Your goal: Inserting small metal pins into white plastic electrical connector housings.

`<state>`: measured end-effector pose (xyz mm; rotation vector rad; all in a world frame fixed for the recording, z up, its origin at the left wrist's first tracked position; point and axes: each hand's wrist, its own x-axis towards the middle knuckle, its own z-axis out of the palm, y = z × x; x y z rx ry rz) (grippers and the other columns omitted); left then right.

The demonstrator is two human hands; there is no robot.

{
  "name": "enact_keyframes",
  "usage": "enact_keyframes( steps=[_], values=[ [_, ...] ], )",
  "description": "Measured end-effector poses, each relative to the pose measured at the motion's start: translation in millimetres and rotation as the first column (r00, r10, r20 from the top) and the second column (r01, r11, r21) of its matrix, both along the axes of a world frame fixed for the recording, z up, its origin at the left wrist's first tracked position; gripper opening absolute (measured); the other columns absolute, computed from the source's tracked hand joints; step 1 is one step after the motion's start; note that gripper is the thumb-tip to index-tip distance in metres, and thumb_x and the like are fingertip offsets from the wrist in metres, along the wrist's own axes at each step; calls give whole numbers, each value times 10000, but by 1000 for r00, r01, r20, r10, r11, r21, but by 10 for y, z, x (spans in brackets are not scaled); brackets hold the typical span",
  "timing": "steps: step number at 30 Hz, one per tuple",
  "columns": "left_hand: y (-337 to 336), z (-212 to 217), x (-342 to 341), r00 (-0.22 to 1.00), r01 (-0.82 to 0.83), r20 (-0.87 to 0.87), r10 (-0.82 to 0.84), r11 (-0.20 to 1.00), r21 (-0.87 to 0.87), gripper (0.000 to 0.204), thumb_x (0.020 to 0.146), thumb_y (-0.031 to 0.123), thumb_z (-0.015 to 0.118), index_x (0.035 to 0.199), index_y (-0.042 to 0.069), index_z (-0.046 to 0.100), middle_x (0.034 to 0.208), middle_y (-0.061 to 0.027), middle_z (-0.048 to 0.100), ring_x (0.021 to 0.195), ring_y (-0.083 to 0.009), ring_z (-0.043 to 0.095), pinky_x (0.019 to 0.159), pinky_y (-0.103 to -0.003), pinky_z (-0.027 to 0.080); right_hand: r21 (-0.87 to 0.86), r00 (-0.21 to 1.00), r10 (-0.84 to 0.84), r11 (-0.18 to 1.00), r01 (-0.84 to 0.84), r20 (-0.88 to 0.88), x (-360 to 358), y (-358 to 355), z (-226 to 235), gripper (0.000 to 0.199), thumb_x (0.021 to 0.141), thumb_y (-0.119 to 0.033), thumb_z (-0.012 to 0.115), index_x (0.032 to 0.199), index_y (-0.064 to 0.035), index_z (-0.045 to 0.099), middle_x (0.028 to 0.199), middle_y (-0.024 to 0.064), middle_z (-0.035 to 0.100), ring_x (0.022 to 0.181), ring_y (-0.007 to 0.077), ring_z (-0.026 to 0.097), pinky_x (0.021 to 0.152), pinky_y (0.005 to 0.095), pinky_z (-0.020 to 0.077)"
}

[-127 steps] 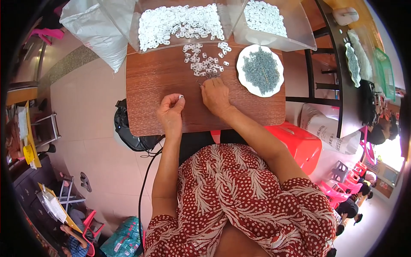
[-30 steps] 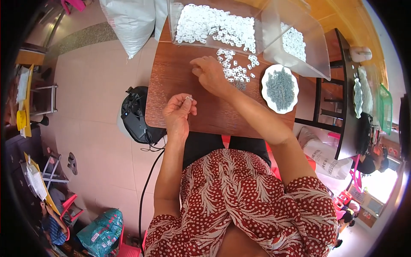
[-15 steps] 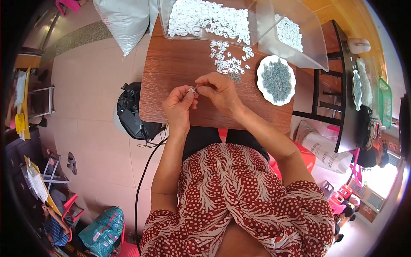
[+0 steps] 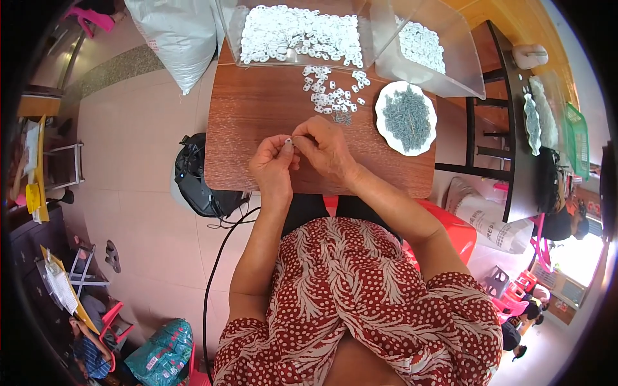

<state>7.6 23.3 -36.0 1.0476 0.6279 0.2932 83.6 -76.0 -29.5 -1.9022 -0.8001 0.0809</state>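
My left hand [image 4: 273, 165] pinches a small white plastic piece [image 4: 288, 141] between thumb and forefinger above the near part of the brown table. My right hand [image 4: 324, 149] meets it there, its thumb and forefinger closed at the piece; what they grip is hidden. Farther off lie several loose white pieces [image 4: 331, 98] of the same kind. A little heap of grey metal screws or pins [image 4: 342, 118] rests just beyond my right hand. To the right, a white scalloped plate [image 4: 382, 132] holds a pile of similar grey metal pins [image 4: 407, 119].
Two clear plastic bins, one at the back [image 4: 232, 38] and one at the back right [image 4: 460, 80], hold many white pieces. A black bag [image 4: 195, 177] sits left of the table [image 4: 241, 96]. White sacks [image 4: 177, 42] stand at the far left; a dark side table [image 4: 524, 186] is at right.
The view has shifted slightly. My right fingers have drawn closer to the white piece in my left hand and now cover more of it.
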Motion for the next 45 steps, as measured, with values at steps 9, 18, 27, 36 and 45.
enact_keyframes(
  steps=[9,18,27,36,45],
  values=[
    [-99,-12,107,999,-30,15,31,999,-39,40,869,20,546,872,-6,577,713,-17,571,549,-64,486,501,-185,394,29,996,-16,1000,13,91,37,-13,-69,63,771,-17,591,776,-27,530,733,106,518,687,281,521,583,361,424],
    [-12,-213,302,998,-14,62,19,997,-71,60,873,20,544,906,-12,583,756,-47,597,594,-95,532,526,-215,434,-45,998,-41,998,43,41,230,-22,-110,71,746,-23,600,805,-32,561,774,137,561,748,320,536,645,403,433],
    [118,-213,305,999,-13,31,18,988,-152,44,865,26,562,895,5,584,757,-65,607,579,-104,535,523,-230,446,-295,815,-263,839,457,516,1522,-182,-443,140,711,-29,606,835,-80,648,733,148,573,760,328,551,637,424,447],
    [123,-304,264,999,-34,-1,34,984,-175,40,860,36,573,881,6,592,741,-69,610,558,-105,531,504,-229,434,-457,789,-86,774,438,609,1778,-114,-615,101,706,-28,552,745,-91,621,762,142,554,813,333,520,681,422,437],
    [53,-145,254,1000,0,23,4,986,-166,66,861,34,571,915,-2,586,756,-73,607,572,-104,532,508,-223,429,-423,884,-113,846,326,455,1576,-165,-429,66,713,-59,620,776,-43,606,787,162,594,771,328,560,680,414,450]
  ],
)
